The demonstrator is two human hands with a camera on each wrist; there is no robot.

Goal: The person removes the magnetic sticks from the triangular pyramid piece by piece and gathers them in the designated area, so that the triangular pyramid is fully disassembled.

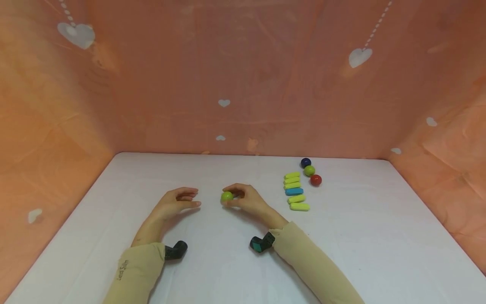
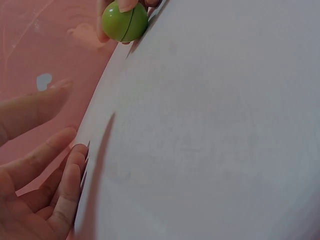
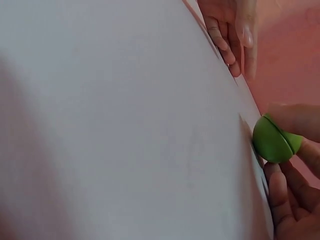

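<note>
Between thumb and fingers, my right hand (image 1: 248,199) pinches a shiny green ball (image 1: 226,196) at the middle of the white table. A dark seam line runs round the ball (image 2: 119,24) in the left wrist view. Seen from the right wrist, the ball (image 3: 272,142) is very close to the tabletop; whether it touches is unclear. My left hand (image 1: 171,204) is to the left of the ball, apart from it, holding nothing. Its thumb and fingers (image 2: 35,162) are loosely bent, with a gap between them.
Right of my right hand lies a column of short yellow-green sticks (image 1: 292,180), with one blue stick (image 1: 294,191) among them. Behind them sit a dark blue ball (image 1: 305,162), another green ball (image 1: 309,170) and a red ball (image 1: 316,180). Orange cloth (image 1: 243,76) walls the table (image 1: 379,236).
</note>
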